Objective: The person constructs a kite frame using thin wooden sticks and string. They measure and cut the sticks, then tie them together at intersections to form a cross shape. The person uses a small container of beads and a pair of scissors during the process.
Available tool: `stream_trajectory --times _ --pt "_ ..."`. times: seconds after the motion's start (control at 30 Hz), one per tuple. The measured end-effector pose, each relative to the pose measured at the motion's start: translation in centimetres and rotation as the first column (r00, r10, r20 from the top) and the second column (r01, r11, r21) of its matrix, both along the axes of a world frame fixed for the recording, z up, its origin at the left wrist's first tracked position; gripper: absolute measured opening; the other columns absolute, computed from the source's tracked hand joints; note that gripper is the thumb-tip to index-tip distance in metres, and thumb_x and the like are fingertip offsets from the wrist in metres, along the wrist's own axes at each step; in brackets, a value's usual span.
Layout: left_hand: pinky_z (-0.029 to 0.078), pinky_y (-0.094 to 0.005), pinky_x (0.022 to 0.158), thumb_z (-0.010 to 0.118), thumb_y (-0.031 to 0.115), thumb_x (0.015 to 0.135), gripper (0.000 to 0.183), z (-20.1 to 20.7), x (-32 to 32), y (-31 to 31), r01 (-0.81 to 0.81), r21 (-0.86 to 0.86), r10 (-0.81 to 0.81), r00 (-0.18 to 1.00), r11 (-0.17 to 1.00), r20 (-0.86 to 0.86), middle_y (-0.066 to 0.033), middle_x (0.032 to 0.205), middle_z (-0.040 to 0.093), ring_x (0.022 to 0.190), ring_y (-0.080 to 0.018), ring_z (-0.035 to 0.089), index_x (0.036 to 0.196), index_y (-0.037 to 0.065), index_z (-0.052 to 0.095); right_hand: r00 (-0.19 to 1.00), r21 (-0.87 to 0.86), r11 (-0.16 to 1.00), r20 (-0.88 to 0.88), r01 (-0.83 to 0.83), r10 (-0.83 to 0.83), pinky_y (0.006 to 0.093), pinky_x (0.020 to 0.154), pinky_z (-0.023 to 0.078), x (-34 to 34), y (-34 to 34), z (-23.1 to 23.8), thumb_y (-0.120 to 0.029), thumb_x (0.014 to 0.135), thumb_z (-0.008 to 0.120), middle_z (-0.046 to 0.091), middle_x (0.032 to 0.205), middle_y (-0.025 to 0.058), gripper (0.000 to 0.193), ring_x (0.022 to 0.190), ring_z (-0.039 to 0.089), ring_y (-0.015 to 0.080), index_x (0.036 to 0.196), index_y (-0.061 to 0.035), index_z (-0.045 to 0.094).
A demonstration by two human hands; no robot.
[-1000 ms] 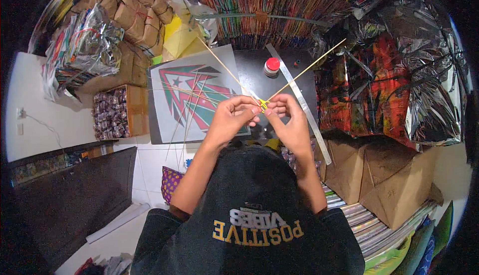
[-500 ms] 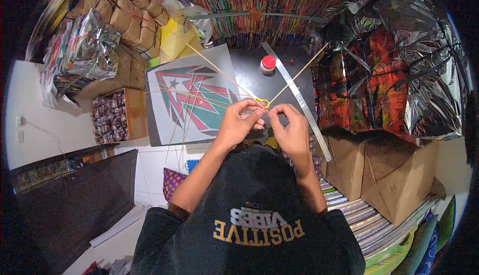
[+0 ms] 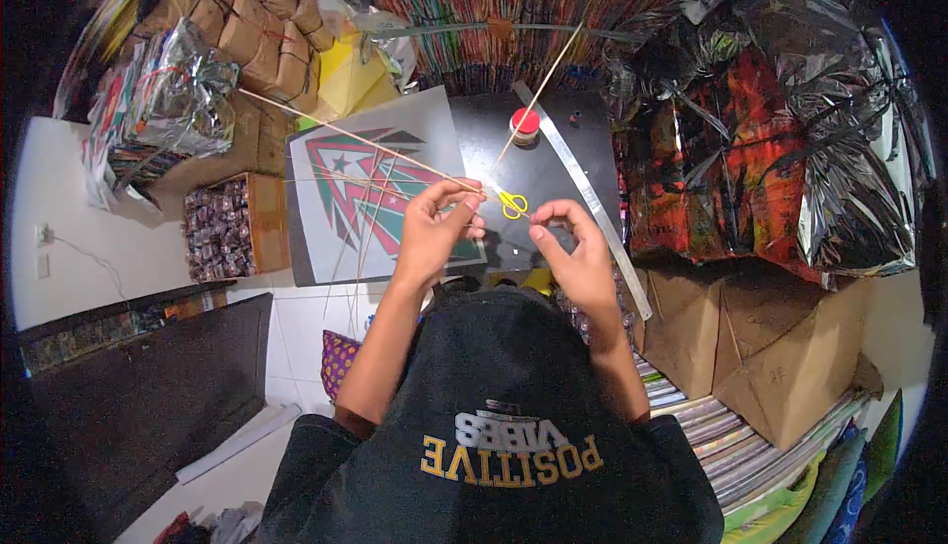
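My left hand [image 3: 434, 228] is closed on thin bamboo sticks [image 3: 360, 142] at the spot where two of them meet. One stick runs out to the far left; the other slants up and right, passing over a small red-lidded jar [image 3: 525, 123]. Thumb and forefinger of my right hand [image 3: 578, 253] are drawn together in a pinch, but what is between them is too fine to make out. Yellow-handled scissors [image 3: 513, 205] lie on the dark table [image 3: 474, 139] between my hands. Left of them, more thin sticks [image 3: 367, 210] rest across a sheet with a red, green and black design [image 3: 321, 223].
A long metal ruler [image 3: 583, 189] lies slanted along the table's right side. Beyond the table rise stacked bundles [image 3: 464, 55]. Black plastic-wrapped bundles [image 3: 731, 149] stand right, above a cardboard box [image 3: 780, 347]. An open box of small packets [image 3: 267, 228] stands left.
My hands have drawn apart, the left moving leftward with the sticks. The joined sticks have swung anticlockwise, and the scissors' yellow handles now show fully.
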State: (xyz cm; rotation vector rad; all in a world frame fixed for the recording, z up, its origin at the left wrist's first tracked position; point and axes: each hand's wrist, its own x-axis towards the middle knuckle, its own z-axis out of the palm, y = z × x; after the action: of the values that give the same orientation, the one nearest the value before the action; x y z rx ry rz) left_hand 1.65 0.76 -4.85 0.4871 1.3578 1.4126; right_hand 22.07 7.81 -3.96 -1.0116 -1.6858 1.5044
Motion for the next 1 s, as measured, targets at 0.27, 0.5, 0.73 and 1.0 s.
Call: stream_trajectory --times 0.27,0.5,0.73,1.0 --pt "0.060 -0.0274 0.069 0.067 0.007 0.100 0.025 0.1 1.1 0.9 -0.027 0.069 0.026 1.000 0.997 0.005 -0.0104 0.107 0.071 0.079 -0.0138 0.070 0.122 -0.001 0.064 0.996 -0.163 0.986 -0.085 -0.022 0.008 0.0270 0.080 0.052 1.2 0.8 -0.5 -0.010 0.100 0.067 0.070 0.091 0.0047 0.012 0.085 0.065 0.0106 0.102 0.0021 0.065" --pt "0.059 -0.0272 0.069 0.068 0.007 0.099 0.024 -0.5 2.5 1.8 0.000 0.101 0.004 0.999 0.995 -0.039 -0.0110 0.107 0.071 0.078 -0.0140 0.069 0.121 -0.002 0.064 0.982 0.023 0.998 0.179 0.056 -0.059 0.0297 0.079 0.049 2.2 1.7 -0.4 -0.013 0.099 0.069 0.069 0.085 0.0054 0.012 0.086 0.064 0.0164 0.099 -0.0011 0.067" --pt "0.060 -0.0287 0.072 0.067 0.009 0.099 0.027 -0.5 3.9 2.7 0.073 0.122 -0.075 0.997 0.990 0.013 -0.0102 0.106 0.072 0.080 -0.0143 0.069 0.124 -0.003 0.066 0.947 0.579 0.811 0.299 -0.080 -0.121 0.0391 0.080 0.050 1.6 3.3 1.9 -0.011 0.097 0.065 0.073 0.094 0.0154 0.016 0.098 0.068 0.0313 0.109 -0.0073 0.074" --pt "0.061 -0.0291 0.074 0.068 0.012 0.100 0.027 -1.5 4.6 2.9 0.041 0.048 -0.046 0.992 0.998 0.116 -0.0095 0.104 0.072 0.081 -0.0148 0.070 0.122 -0.003 0.067 0.962 0.327 0.937 0.270 -0.125 0.034 0.0439 0.071 0.056 1.5 3.1 -0.2 -0.011 0.097 0.063 0.073 0.095 0.0212 0.022 0.082 0.073 0.0367 0.115 -0.0040 0.072"
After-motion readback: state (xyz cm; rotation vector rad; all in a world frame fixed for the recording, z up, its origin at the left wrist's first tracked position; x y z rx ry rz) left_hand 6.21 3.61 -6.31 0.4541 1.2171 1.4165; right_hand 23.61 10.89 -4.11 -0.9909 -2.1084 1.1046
